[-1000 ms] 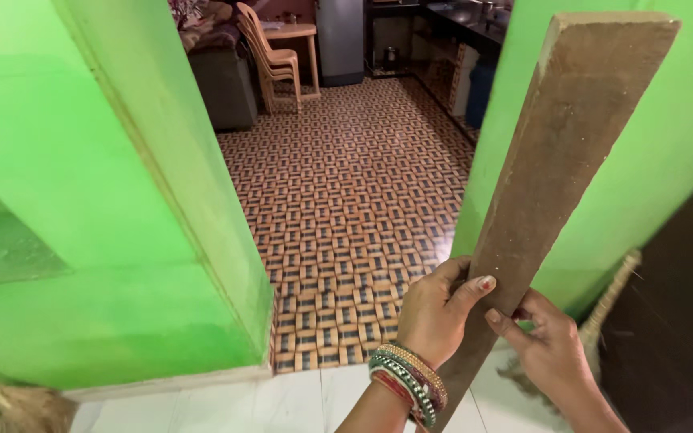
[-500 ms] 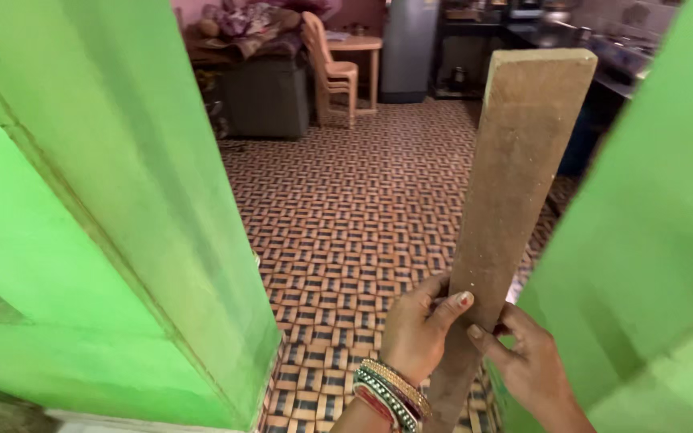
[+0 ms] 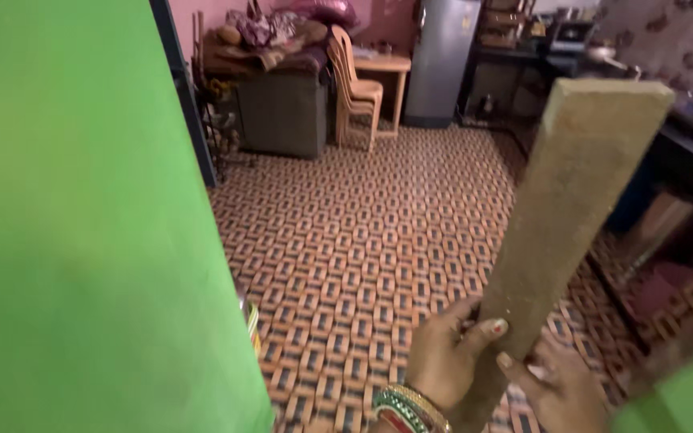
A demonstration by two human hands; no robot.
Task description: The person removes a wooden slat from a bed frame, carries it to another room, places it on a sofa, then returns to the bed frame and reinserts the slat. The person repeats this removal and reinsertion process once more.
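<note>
Both hands, left (image 3: 448, 357) and right (image 3: 559, 393), grip an upright wooden plank (image 3: 567, 216) at its base

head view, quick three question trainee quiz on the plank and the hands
1. True or false: both hands grip the long flat brown wooden plank at its lower end.
2. Which wrist wears the stacked coloured bangles: A left, B right?
3. What fills the view's left side?

Key
1. True: left hand and right hand both hold it.
2. A.
3. A bright green painted wall.
</note>
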